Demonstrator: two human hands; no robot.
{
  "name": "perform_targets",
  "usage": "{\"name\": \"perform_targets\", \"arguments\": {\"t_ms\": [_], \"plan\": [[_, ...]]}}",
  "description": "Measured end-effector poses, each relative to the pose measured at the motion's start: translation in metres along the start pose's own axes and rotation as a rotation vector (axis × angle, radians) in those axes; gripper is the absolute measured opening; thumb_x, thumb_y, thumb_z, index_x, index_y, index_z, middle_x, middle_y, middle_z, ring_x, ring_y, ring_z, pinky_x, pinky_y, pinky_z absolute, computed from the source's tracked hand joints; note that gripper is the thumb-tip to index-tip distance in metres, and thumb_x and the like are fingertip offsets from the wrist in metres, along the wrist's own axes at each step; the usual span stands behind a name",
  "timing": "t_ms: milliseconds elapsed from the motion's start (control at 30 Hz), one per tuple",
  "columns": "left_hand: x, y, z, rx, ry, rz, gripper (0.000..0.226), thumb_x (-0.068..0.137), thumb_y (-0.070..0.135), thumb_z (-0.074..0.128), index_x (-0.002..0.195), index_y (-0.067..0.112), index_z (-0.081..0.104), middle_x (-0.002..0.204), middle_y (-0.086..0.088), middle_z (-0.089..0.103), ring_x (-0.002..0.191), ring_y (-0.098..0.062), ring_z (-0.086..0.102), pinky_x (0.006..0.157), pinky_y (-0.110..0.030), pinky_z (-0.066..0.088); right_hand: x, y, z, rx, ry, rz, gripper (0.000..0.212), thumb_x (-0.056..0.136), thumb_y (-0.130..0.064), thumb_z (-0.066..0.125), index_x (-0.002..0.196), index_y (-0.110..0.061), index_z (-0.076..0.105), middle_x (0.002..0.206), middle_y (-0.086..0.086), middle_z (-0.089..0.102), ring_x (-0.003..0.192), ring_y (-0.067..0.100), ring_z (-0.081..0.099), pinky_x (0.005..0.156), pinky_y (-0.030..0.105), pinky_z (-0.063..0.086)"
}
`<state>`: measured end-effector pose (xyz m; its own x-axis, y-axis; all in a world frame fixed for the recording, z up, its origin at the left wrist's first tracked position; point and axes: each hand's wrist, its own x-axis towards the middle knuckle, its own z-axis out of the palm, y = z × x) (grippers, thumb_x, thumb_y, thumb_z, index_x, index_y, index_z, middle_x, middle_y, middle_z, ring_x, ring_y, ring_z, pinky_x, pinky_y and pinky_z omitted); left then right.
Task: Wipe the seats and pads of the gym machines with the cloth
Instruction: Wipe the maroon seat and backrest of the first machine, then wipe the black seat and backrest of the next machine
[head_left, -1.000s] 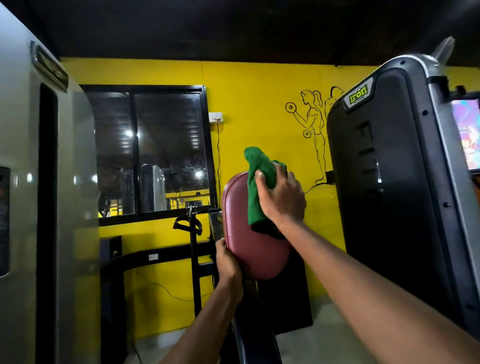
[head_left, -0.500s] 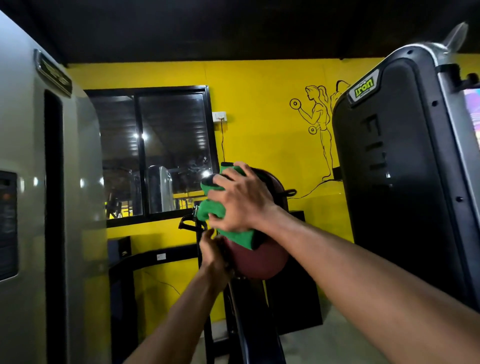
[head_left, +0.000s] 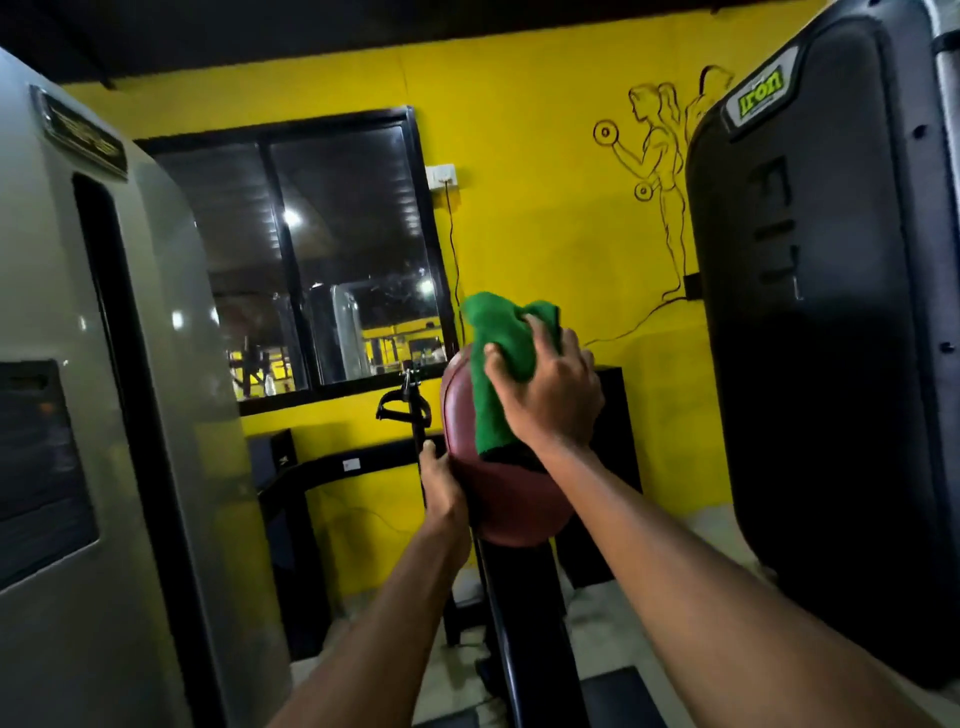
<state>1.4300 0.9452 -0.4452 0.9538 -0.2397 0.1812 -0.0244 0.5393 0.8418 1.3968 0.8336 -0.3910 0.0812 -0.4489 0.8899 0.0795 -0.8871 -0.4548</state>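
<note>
A: Far left there's the grey machine casing (head_left: 130, 415), then the left grip (head_left: 441, 493) clamped on the near edge of the maroon pad (head_left: 509, 504).

B: The green cloth (head_left: 498, 364) sits high on that pad, bunched and clutched in the right grip (head_left: 550, 400). A black machine casing (head_left: 821, 364) stands far right.

Both bare forearms extended forward and upward from the near edge, right hand (head_left: 550, 402) raised higher, fingers curled into the green cloth (head_left: 492, 405), left hand (head_left: 441, 493) held lower and to the left, thumb upward, fingers wrapped round the edge of the maroon pad (head_left: 511, 501).
</note>
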Motion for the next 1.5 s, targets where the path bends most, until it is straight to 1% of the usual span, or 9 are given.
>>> {"name": "perform_targets", "arguments": {"t_ms": [100,267,400,567,700,1000,1067,1233,1500], "plan": [[-0.019,0.013,0.012,0.053,0.072,-0.074,0.059,0.107,0.042,0.022,0.107,0.007,0.07,0.081,-0.003,0.076,0.085,-0.02,0.067,0.098,-0.033,0.048,-0.017,0.009,-0.012,0.117,-0.029,0.207,0.067,0.09,-0.072,0.041,0.139,-0.028,0.056,0.129,0.014,0.061,0.111,0.037,0.06,0.083,0.043,0.053],[-0.05,0.047,0.039,0.168,0.203,-0.224,0.061,0.108,0.044,0.017,0.142,0.004,0.05,0.137,-0.013,0.055,0.127,-0.03,0.051,0.107,-0.036,0.038,-0.036,0.015,-0.049,0.147,-0.392,0.753,0.089,0.086,-0.082,0.017,0.148,-0.026,0.047,0.139,0.014,0.056,0.124,0.037,0.056,0.096,0.045,0.046],[-0.047,0.06,0.052,0.217,0.284,-0.353,0.066,0.106,0.049,0.016,0.146,0.006,0.046,0.146,-0.018,0.049,0.133,-0.038,0.046,0.112,-0.05,0.039,-0.035,0.029,-0.091,0.111,-0.685,1.147,0.069,0.099,-0.069,0.038,0.137,-0.015,0.056,0.123,0.015,0.065,0.11,0.037,0.061,0.087,0.04,0.048],[-0.077,0.081,0.085,0.253,0.416,-0.501,0.063,0.107,0.047,0.017,0.14,0.004,0.05,0.134,-0.018,0.055,0.126,-0.042,0.05,0.093,-0.048,0.043,-0.001,0.027,-0.16,0.501,-0.695,1.661,0.069,0.088,-0.069,0.059,0.12,-0.009,0.069,0.113,0.017,0.071,0.102,0.036,0.067,0.094,0.044,0.055],[-0.117,0.098,0.13,0.46,0.396,-0.747,0.053,0.1,0.054,0.042,0.116,0.007,0.057,0.098,-0.014,0.06,0.075,-0.03,0.057,0.06,-0.034,0.046,0.042,0.011,-0.224,0.794,-0.529,1.874,0.064,0.095,-0.059,0.055,0.125,-0.004,0.069,0.117,0.022,0.072,0.114,0.042,0.065,0.102,0.058,0.05],[-0.16,0.109,0.284,0.616,-0.237,-0.834,0.041,0.084,0.038,0.077,0.108,0.006,0.067,0.101,-0.01,0.07,0.076,-0.02,0.062,0.059,-0.027,0.047,0.176,-0.008,-0.35,1.262,-0.434,1.579,0.048,0.09,-0.028,0.05,0.123,0.003,0.067,0.109,0.026,0.073,0.099,0.034,0.073,0.088,0.041,0.056],[-0.161,0.105,0.317,0.675,-0.339,-0.782,0.032,0.084,0.031,0.077,0.103,0.007,0.068,0.097,-0.009,0.07,0.075,-0.017,0.064,0.063,-0.026,0.046,0.195,0.006,-0.376,1.138,-0.411,1.598,0.054,0.088,-0.043,0.054,0.12,-0.003,0.071,0.105,0.018,0.076,0.091,0.03,0.075,0.074,0.036,0.061],[-0.171,0.079,0.42,0.663,-0.653,-0.679,0.023,0.089,0.014,0.071,0.111,0.006,0.069,0.094,-0.009,0.074,0.067,-0.012,0.072,0.049,-0.017,0.052,0.227,0.076,-0.446,0.837,-0.336,1.579,0.061,0.098,-0.05,0.053,0.14,-0.007,0.059,0.14,0.022,0.06,0.128,0.04,0.058,0.114,0.055,0.04],[-0.177,-0.002,0.603,0.633,-0.858,-0.58,0.039,0.079,0.006,0.079,0.116,0.002,0.066,0.103,-0.014,0.074,0.083,-0.024,0.072,0.071,-0.028,0.06,0.315,0.212,-0.54,0.549,-0.164,1.513,0.036,0.094,-0.028,0.054,0.116,-0.005,0.07,0.102,0.02,0.076,0.09,0.035,0.071,0.081,0.04,0.053]]}}
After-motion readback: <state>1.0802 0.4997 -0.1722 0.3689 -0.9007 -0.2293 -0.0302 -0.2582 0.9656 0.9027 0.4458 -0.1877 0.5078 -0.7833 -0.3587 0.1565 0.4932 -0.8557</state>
